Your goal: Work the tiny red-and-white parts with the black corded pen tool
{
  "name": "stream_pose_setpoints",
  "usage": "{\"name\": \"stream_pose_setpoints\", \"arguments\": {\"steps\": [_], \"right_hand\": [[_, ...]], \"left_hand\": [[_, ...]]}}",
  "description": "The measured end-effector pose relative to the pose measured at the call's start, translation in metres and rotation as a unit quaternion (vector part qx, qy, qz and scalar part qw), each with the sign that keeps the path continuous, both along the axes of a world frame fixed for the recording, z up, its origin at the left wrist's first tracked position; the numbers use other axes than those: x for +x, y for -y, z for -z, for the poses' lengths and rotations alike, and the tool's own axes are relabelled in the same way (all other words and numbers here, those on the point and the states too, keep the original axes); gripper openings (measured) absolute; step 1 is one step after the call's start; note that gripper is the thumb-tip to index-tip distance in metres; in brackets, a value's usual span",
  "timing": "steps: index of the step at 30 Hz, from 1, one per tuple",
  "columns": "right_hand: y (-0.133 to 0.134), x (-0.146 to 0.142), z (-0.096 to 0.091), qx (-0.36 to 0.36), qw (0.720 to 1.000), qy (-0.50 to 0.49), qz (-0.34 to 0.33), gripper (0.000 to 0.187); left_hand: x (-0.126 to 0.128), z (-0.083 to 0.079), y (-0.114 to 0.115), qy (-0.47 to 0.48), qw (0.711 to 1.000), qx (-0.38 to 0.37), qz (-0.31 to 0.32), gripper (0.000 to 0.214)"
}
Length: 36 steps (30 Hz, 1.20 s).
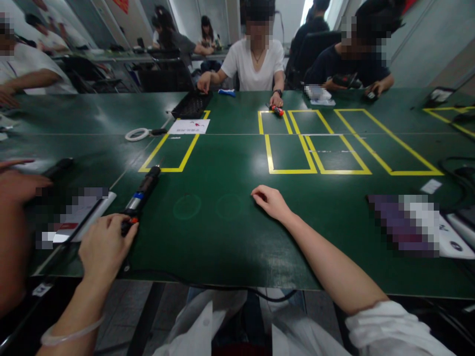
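On the left of the table, my left hand (107, 242) is closed around the rear end of an electric screwdriver (143, 190). The tool is black with a blue band and a silver section, and its thin bit points away from me. My right hand (272, 202) rests on the green tabletop (237, 247) near the middle, fingers loosely curled together with nothing visible in them. Two faint circles are drawn on the surface between my hands.
Yellow tape outlines (293, 173) mark the table. A black tray (191, 105), white card (189, 126) and cable coil (137, 134) lie at the far left. Bags (404, 225) lie right. A person opposite touches a red-black tool (277, 111); another's arm (15, 212) reaches in left.
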State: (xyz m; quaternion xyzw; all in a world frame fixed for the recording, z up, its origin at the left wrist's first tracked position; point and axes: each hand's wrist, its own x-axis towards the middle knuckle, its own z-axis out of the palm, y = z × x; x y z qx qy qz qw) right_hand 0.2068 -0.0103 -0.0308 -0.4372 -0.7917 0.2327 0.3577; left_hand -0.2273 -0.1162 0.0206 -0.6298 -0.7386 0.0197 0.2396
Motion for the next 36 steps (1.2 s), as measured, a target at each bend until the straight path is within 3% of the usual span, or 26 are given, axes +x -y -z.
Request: {"name": "stream_pose_setpoints", "arguments": {"steps": [9, 13, 16, 20, 24, 27, 29, 31, 36], "right_hand": [[0.000, 0.000, 0.002, 0.000, 1.000, 0.000, -0.002, 0.011], [0.002, -0.002, 0.000, -0.009, 1.000, -0.007, -0.001, 0.012], [0.002, -0.002, -0.001, -0.017, 1.000, -0.015, 0.001, 0.013], [0.003, -0.002, -0.002, -0.028, 0.999, -0.028, -0.002, 0.014], [0.001, -0.001, -0.002, -0.035, 0.998, -0.054, 0.003, 0.017], [-0.002, 0.000, 0.000, -0.028, 0.995, -0.090, 0.014, 0.031], [-0.005, 0.001, 0.002, -0.033, 0.993, -0.111, 0.022, 0.040], [-0.006, 0.002, 0.003, -0.039, 0.993, -0.113, 0.016, 0.040], [-0.005, 0.001, 0.001, -0.020, 0.997, -0.070, 0.000, 0.009]], "left_hand": [[0.005, -0.012, -0.006, 0.071, 0.997, -0.007, -0.041, 0.046], [0.034, -0.022, -0.021, 0.219, 0.975, 0.017, 0.022, 0.040], [0.075, -0.027, -0.043, 0.392, 0.914, -0.013, 0.108, 0.036], [0.144, -0.026, -0.083, 0.607, 0.758, -0.117, 0.208, 0.044], [0.203, -0.010, -0.121, 0.692, 0.653, -0.204, 0.231, 0.050], [0.230, 0.006, -0.138, 0.733, 0.587, -0.253, 0.232, 0.052], [0.239, 0.015, -0.142, 0.750, 0.553, -0.274, 0.238, 0.055], [0.243, 0.019, -0.141, 0.754, 0.537, -0.283, 0.253, 0.059], [0.239, 0.021, -0.132, 0.743, 0.530, -0.300, 0.279, 0.059]]}}
